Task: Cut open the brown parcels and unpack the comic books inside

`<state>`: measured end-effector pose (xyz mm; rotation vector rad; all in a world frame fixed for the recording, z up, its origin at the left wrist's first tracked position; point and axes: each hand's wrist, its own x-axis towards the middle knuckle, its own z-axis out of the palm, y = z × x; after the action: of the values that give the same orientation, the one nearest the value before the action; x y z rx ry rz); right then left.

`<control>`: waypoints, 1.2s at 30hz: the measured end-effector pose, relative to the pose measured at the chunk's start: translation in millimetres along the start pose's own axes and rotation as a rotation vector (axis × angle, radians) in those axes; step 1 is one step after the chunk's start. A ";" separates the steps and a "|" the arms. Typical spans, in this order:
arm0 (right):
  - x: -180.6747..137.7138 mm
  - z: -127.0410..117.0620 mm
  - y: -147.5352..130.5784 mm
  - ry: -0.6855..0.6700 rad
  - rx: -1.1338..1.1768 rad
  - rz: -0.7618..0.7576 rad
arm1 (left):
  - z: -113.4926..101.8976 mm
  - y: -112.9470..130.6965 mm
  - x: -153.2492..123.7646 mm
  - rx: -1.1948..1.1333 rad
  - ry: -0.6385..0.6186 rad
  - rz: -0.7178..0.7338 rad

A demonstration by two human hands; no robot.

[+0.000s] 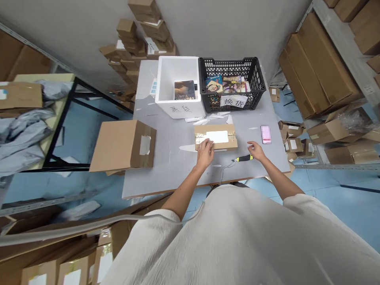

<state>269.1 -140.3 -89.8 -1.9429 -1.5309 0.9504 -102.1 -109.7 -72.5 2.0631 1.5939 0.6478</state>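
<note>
A small taped cardboard box (232,130) with a white label on top lies in the middle of the grey table. My left hand (205,154) holds its left front part, fingers bent over the top near the label. To the right of the box, my right hand (256,151) hovers with thumb and forefinger apart and nothing seen between them. Just below that hand lies a slim tool with a black and yellow handle (244,158). A thin grey cord (223,171) runs from near its tip to the table's front edge.
Behind the box stand a white foam bin (181,107) and a black plastic crate (232,103), both holding books. A pink-screened phone (266,134) lies at right. A larger carton (114,144) sits at the table's left edge. Shelves with cartons flank the table (166,166).
</note>
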 end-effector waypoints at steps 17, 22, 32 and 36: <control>-34.6 41.8 43.4 -0.416 -0.650 -0.188 | 1.0 -6.9 -7.4 0.069 -0.046 0.005; -35.4 46.0 43.1 -0.411 -0.656 -0.186 | 0.6 3.2 -8.5 0.100 -0.053 -0.058; -32.8 12.4 49.6 -0.356 -0.500 -0.116 | -1.7 5.0 -7.7 0.098 -0.065 -0.039; -33.7 -15.9 33.1 -0.263 -0.264 -0.177 | -1.3 3.3 -9.1 0.076 -0.072 -0.010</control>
<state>297.7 -180.6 -96.5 -1.8697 -2.0326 0.9995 -102.4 -119.2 -70.3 2.1065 1.6102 0.5111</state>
